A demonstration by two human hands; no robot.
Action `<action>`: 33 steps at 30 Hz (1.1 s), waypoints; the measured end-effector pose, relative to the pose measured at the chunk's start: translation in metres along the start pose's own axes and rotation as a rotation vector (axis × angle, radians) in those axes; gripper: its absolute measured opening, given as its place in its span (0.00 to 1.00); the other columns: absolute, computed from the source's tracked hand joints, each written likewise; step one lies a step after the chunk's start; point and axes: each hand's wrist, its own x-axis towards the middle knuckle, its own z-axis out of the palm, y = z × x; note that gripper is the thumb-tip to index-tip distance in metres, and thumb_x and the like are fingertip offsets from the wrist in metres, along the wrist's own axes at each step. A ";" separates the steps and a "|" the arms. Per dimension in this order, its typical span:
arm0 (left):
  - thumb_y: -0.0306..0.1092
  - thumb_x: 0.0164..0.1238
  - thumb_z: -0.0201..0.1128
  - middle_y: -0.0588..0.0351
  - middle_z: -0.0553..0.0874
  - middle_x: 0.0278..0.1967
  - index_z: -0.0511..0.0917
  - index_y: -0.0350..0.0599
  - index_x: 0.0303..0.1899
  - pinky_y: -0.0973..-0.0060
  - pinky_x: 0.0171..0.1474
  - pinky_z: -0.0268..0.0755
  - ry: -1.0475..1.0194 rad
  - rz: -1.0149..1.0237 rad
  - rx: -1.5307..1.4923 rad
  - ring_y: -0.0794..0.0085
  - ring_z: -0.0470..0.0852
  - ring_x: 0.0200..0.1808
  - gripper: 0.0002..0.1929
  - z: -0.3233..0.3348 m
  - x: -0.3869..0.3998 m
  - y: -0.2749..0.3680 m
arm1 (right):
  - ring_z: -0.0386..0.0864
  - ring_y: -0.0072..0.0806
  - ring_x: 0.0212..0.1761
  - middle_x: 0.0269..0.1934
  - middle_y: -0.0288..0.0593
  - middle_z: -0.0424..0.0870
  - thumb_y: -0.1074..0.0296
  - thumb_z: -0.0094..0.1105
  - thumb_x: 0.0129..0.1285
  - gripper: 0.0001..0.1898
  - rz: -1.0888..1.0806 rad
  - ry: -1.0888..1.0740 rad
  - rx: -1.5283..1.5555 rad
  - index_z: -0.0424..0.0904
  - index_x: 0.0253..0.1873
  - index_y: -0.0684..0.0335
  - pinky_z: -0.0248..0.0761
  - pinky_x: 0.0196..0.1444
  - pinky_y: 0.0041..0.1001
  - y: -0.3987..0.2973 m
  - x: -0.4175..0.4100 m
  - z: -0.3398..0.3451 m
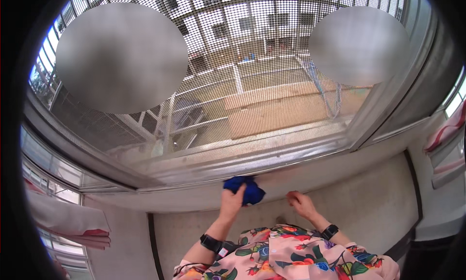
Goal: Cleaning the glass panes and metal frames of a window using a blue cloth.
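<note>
My left hand [232, 203] grips a bunched blue cloth [247, 191]. The cloth lies on the pale window sill [189, 196], close to the lower window frame. To the right of it, my right hand [301, 204] hovers near the sill's inner edge, its fingers curled together and nothing seen in them. Beyond the sill stands a window with a fine mesh screen [262, 112], set in a metal frame [309, 154].
Curtains with red trim hang at the left [69, 221] and right [449, 141]. A dark strip [414, 187] runs down the wall below the sill. Outside the mesh are bars and a building [247, 21]. Two blurred ovals cover parts of the window.
</note>
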 end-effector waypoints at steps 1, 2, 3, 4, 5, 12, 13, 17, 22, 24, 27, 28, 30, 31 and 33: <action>0.38 0.66 0.61 0.55 0.84 0.34 0.80 0.41 0.46 0.75 0.18 0.77 -0.074 -0.046 -0.024 0.73 0.84 0.27 0.13 0.014 0.005 -0.004 | 0.82 0.27 0.32 0.33 0.44 0.83 0.70 0.51 0.65 0.12 0.001 0.026 0.041 0.76 0.50 0.66 0.75 0.38 0.26 0.005 -0.003 -0.003; 0.38 0.66 0.61 0.54 0.84 0.34 0.79 0.41 0.47 0.75 0.18 0.77 -0.117 -0.052 -0.033 0.72 0.84 0.26 0.13 0.031 0.007 -0.005 | 0.82 0.28 0.32 0.34 0.45 0.83 0.71 0.51 0.65 0.11 0.002 0.052 0.082 0.76 0.50 0.66 0.75 0.38 0.26 0.010 -0.005 -0.007; 0.38 0.66 0.61 0.54 0.84 0.34 0.78 0.41 0.48 0.75 0.18 0.77 -0.168 -0.062 -0.042 0.72 0.84 0.26 0.14 0.049 0.010 -0.007 | 0.82 0.28 0.32 0.34 0.45 0.83 0.71 0.51 0.65 0.11 0.005 0.054 0.081 0.76 0.50 0.66 0.75 0.38 0.26 0.015 -0.009 -0.013; 0.39 0.66 0.60 0.54 0.85 0.35 0.78 0.41 0.49 0.75 0.18 0.77 -0.219 -0.101 -0.046 0.72 0.84 0.27 0.15 0.063 0.013 -0.009 | 0.83 0.29 0.32 0.32 0.44 0.83 0.72 0.50 0.63 0.11 0.007 0.101 0.111 0.76 0.49 0.64 0.75 0.37 0.27 0.017 -0.013 -0.017; 0.40 0.66 0.60 0.54 0.85 0.36 0.77 0.41 0.50 0.74 0.18 0.77 -0.272 -0.141 -0.050 0.71 0.84 0.27 0.15 0.076 0.016 -0.011 | 0.83 0.30 0.32 0.30 0.44 0.84 0.72 0.49 0.62 0.12 0.010 0.149 0.140 0.77 0.48 0.62 0.74 0.37 0.29 0.019 -0.017 -0.021; 0.46 0.68 0.58 0.51 0.83 0.40 0.76 0.36 0.51 0.74 0.31 0.78 -0.450 -0.190 -0.002 0.71 0.84 0.35 0.21 0.162 0.019 0.005 | 0.82 0.26 0.31 0.31 0.42 0.82 0.76 0.49 0.63 0.10 0.113 0.176 0.163 0.76 0.48 0.66 0.75 0.36 0.26 0.043 -0.037 -0.047; 0.46 0.68 0.58 0.50 0.83 0.41 0.75 0.36 0.51 0.73 0.32 0.78 -0.464 -0.184 -0.004 0.70 0.84 0.37 0.21 0.168 0.019 0.005 | 0.82 0.26 0.32 0.31 0.42 0.83 0.76 0.49 0.63 0.10 0.106 0.181 0.164 0.76 0.48 0.66 0.75 0.37 0.26 0.043 -0.037 -0.048; 0.45 0.67 0.59 0.49 0.82 0.42 0.72 0.32 0.54 0.75 0.38 0.78 -0.433 -0.268 -0.132 0.70 0.83 0.42 0.24 0.171 0.020 -0.001 | 0.83 0.28 0.33 0.31 0.43 0.84 0.73 0.49 0.62 0.12 0.103 0.177 0.146 0.77 0.49 0.63 0.75 0.39 0.28 0.042 -0.037 -0.048; 0.44 0.68 0.59 0.56 0.84 0.38 0.77 0.38 0.49 0.77 0.28 0.76 -0.370 -0.213 -0.102 0.76 0.83 0.33 0.18 0.134 0.015 0.002 | 0.83 0.28 0.33 0.33 0.43 0.84 0.73 0.49 0.63 0.11 0.053 0.156 0.096 0.77 0.49 0.64 0.75 0.37 0.27 0.027 -0.028 -0.040; 0.42 0.69 0.58 0.57 0.84 0.38 0.77 0.38 0.48 0.76 0.27 0.76 -0.294 -0.188 -0.106 0.75 0.83 0.32 0.17 0.114 0.012 0.000 | 0.83 0.28 0.32 0.32 0.44 0.84 0.73 0.49 0.63 0.11 0.026 0.162 0.076 0.77 0.49 0.64 0.75 0.37 0.27 0.021 -0.024 -0.034; 0.40 0.67 0.59 0.54 0.83 0.38 0.76 0.34 0.47 0.74 0.35 0.76 -0.249 -0.164 -0.170 0.73 0.82 0.33 0.17 0.071 0.012 -0.008 | 0.84 0.30 0.32 0.32 0.45 0.84 0.73 0.49 0.63 0.12 -0.019 0.164 0.040 0.77 0.49 0.64 0.75 0.37 0.27 0.007 -0.018 -0.022; 0.38 0.68 0.58 0.54 0.83 0.36 0.76 0.35 0.46 0.73 0.29 0.76 -0.218 -0.156 -0.157 0.72 0.82 0.31 0.15 0.055 0.011 -0.008 | 0.83 0.30 0.32 0.32 0.45 0.84 0.73 0.49 0.63 0.12 -0.038 0.164 0.024 0.77 0.49 0.64 0.75 0.37 0.27 0.004 -0.015 -0.017; 0.38 0.68 0.58 0.55 0.83 0.36 0.76 0.35 0.46 0.73 0.28 0.76 -0.167 -0.133 -0.138 0.72 0.82 0.31 0.15 0.019 0.006 -0.005 | 0.83 0.31 0.32 0.31 0.45 0.84 0.73 0.49 0.62 0.12 -0.061 0.150 0.007 0.77 0.49 0.64 0.75 0.37 0.27 -0.006 -0.010 -0.003; 0.37 0.69 0.57 0.55 0.83 0.35 0.76 0.34 0.46 0.73 0.28 0.76 -0.115 -0.111 -0.120 0.72 0.82 0.30 0.14 -0.001 0.003 -0.003 | 0.83 0.30 0.32 0.31 0.45 0.84 0.73 0.50 0.62 0.12 -0.072 0.143 0.000 0.78 0.49 0.64 0.75 0.37 0.27 -0.012 -0.007 0.006; 0.38 0.68 0.58 0.53 0.83 0.31 0.77 0.32 0.43 0.74 0.26 0.77 -0.101 -0.095 -0.145 0.71 0.83 0.27 0.15 -0.045 0.008 -0.012 | 0.83 0.29 0.32 0.31 0.44 0.84 0.73 0.50 0.62 0.12 -0.092 0.086 -0.006 0.78 0.49 0.64 0.75 0.38 0.27 -0.026 -0.001 0.026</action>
